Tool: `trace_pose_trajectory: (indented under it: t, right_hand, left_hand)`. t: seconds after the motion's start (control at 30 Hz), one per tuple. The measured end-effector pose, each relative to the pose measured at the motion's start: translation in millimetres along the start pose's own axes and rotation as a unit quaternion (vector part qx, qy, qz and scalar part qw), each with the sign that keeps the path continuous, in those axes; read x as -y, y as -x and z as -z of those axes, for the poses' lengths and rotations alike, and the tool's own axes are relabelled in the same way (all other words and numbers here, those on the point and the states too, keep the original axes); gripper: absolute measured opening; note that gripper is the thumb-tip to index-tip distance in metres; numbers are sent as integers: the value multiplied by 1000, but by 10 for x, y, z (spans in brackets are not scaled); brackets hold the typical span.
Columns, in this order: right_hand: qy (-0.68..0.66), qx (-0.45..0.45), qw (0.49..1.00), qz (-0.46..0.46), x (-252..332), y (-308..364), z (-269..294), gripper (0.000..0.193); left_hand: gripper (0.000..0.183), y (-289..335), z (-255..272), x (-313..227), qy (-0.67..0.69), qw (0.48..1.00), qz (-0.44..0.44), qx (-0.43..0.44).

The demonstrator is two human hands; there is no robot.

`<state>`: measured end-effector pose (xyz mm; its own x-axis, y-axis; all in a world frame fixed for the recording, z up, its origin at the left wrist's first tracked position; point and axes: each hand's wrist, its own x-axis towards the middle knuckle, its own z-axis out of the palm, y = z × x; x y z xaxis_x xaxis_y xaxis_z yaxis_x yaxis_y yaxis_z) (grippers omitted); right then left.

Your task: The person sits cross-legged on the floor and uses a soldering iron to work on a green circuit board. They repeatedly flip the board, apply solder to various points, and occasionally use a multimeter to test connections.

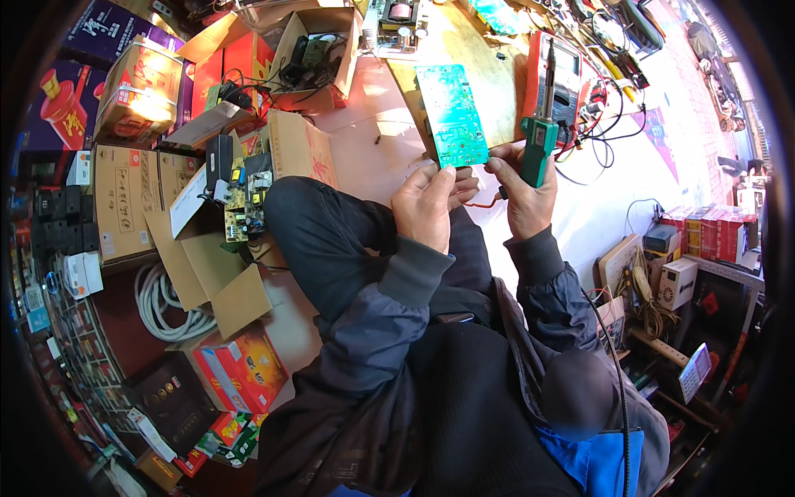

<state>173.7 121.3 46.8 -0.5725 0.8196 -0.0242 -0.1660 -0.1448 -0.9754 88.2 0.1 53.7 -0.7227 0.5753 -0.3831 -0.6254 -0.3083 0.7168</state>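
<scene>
The left hand (424,207) gripped the board (451,116) by its near edge, left of the meter (566,62), seemingly to leave its face unobstructed, while the right hand (530,201) was closed around the iron (538,147), tip upward, presumably keeping it clear of the board.

A crowded electronics workshop

A green-handled soldering iron (538,149), a green circuit board (452,116) and a red-framed multimeter (566,62) mark this as a place for electronics work. Hand tools (609,56) and wires (611,132) crowd the upper right. An open cardboard box (353,51) holds dark electronic parts (315,58); a populated board (247,195) sits by other cartons (124,199), above coiled white cable (149,302). At right, a metal-edged shelf (729,269) bears red boxes (714,234), with a power strip (659,346) lower down.
</scene>
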Motion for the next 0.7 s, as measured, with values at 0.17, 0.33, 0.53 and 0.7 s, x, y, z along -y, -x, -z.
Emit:
trace_pose_trajectory:
  t: [0.17, 0.33, 0.53, 0.7]
  right_hand:
    - [11, 4, 1000, 14, 57, -5, 26, 25]
    - [84, 15, 996, -30, 380, 162, 260, 17]
    - [113, -21, 991, -68, 673, 352, 559, 19]
    - [94, -39, 992, -73, 674, 411, 657, 19]
  left_hand:
    - [22, -39, 3, -35, 18, 1000, 17, 4]
    - [21, -93, -1, -38, 20, 999, 29, 5]
    - [15, -205, -152, 2, -1, 999, 41, 14]
    - [14, -369, -231, 51, -23, 999, 27, 24]
